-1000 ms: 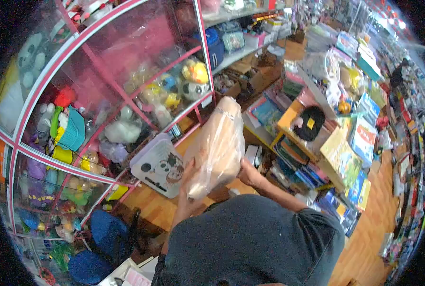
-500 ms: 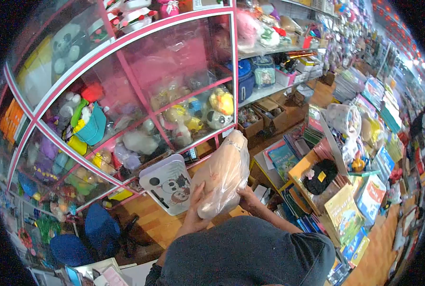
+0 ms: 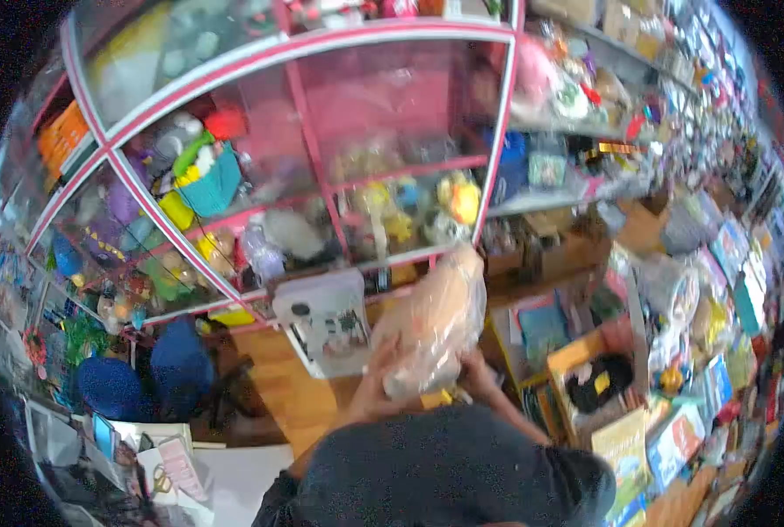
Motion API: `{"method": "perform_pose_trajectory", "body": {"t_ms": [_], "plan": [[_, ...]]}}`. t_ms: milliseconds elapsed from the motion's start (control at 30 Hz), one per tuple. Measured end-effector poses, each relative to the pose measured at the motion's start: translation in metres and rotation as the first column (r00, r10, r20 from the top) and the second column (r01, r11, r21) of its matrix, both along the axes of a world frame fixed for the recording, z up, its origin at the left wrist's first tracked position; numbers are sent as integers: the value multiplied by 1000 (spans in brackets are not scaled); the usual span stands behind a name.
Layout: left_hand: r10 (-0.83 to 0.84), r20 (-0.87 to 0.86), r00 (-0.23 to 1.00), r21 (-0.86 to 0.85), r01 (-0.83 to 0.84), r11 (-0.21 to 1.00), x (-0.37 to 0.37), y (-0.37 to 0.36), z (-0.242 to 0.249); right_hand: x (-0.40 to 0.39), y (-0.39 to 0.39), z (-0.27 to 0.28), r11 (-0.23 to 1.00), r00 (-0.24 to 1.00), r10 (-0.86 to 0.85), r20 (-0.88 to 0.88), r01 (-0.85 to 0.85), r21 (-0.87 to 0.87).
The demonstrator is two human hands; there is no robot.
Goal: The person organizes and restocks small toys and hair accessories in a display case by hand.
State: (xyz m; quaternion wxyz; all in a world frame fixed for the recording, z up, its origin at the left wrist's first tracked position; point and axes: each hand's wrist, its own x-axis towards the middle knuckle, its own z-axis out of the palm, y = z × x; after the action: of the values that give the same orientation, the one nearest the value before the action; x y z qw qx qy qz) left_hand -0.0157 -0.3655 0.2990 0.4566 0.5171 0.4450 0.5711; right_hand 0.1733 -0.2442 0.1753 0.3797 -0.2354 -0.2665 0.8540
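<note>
Both of my hands grip a large peach-coloured bundle wrapped in a clear plastic bag [image 3: 436,307], held tilted in front of my chest. My left hand [image 3: 381,382] is closed around its lower left side. On the lower right side, my right hand [image 3: 480,376] holds the plastic, its fingers partly hidden. What lies inside the bag is blurred and I cannot make out its kind. A white plastic bin with a printed picture [image 3: 332,338] stands just left of the bundle, near the glass cabinet.
A pink-edged glass cabinet [image 3: 313,189] full of soft toys rises ahead. Shelves and cardboard boxes [image 3: 572,259] continue to the right. Books [image 3: 620,448] and a black item [image 3: 598,382] crowd the right side. Blue chairs [image 3: 181,360] and a white desk with scissors [image 3: 242,474] are at left.
My view has turned to the right and down less steeply no longer; the cabinet and shelves appear shifted right. Both hands still hold the bagged bundle, now slightly further right in view.
</note>
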Motion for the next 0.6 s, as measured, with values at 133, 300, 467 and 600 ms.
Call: {"method": "perform_pose_trajectory", "body": {"t_ms": [133,300,467,600], "plan": [[58,-318,946,163,-6,987,-6,16,4,-1,-3,34,998,999,36,13,-36,43],[95,-482,871,143,-28,989,-1,13,11,-4,6,43,999,999,39,-35,-38,38],[124,-456,881,199,-35,979,-4,18,-1,-7,12,29,997,994,14,-108,-6,71],[161,-528,834,182,-74,980,-4,8,3,-3,10,31,993,991,112,-76,-114,-25]]}}
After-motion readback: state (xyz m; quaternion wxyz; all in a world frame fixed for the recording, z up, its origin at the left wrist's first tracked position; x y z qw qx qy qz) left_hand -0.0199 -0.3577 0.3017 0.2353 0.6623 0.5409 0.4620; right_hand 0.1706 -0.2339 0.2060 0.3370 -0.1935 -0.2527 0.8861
